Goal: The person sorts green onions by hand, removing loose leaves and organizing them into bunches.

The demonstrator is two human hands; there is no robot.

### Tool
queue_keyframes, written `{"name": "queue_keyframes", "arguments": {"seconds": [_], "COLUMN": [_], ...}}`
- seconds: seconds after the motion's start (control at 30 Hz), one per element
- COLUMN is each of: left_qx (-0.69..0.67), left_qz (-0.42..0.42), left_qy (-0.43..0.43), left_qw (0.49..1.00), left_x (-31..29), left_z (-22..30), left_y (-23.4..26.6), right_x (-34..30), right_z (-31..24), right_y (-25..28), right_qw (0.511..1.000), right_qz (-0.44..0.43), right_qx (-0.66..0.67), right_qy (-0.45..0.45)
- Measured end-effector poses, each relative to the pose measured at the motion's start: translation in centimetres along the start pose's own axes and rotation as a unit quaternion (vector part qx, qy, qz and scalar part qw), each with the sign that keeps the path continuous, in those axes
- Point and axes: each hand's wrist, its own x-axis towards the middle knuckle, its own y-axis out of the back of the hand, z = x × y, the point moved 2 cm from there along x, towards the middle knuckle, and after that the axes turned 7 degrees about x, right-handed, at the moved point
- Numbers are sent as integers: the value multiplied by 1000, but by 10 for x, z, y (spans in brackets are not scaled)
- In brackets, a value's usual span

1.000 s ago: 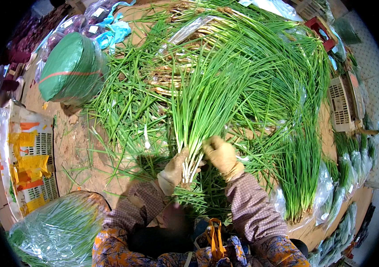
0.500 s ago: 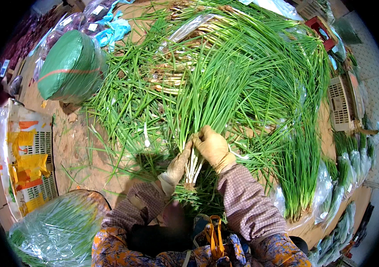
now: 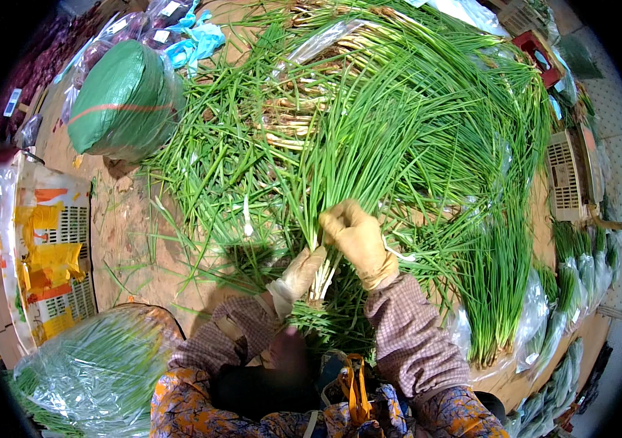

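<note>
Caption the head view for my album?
Gloved left hand and right hand on a green onion bunch, leafy heap beyond.

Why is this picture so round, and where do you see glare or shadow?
Head view: it's a wide fisheye picture, with black corners and the taped crate looking warped near the rim; head view: bright glare on the clear plastic bag; head view: dark shadow on loose green leaves beside the left hand.

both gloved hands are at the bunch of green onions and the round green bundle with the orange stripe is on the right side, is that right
Not quite: the round green bundle is on the left side, as the head view shows. The gloved left hand and right hand are at the bunch of green onions.
</note>
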Motion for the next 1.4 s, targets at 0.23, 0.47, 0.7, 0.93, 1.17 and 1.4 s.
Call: {"name": "queue_keyframes", "arguments": {"seconds": [0.23,0.47,0.7,0.93,1.17,1.4], "left_qx": [-13,116,484,346,133,43], "left_qz": [-24,6,168,71,22,91], "left_qy": [-35,46,-244,-106,-83,-90], "left_qw": [999,992,823,929,987,991], "left_x": [-5,-7,3,-11,-11,-16], "left_z": [23,22,-2,26,38,33], "left_y": [-32,-28,-21,-25,-42,-29], "right_x": [-25,-31,-19,-30,-24,-35], "right_z": [27,43,11,25,45,27], "right_y": [8,22,10,14,32,56], "right_qw": [977,988,984,970,931,989], "right_qz": [-4,68,4,90,209,53], "right_qx": [182,82,-165,-197,-208,5], "right_qy": [-112,-108,-68,110,217,-134]}}
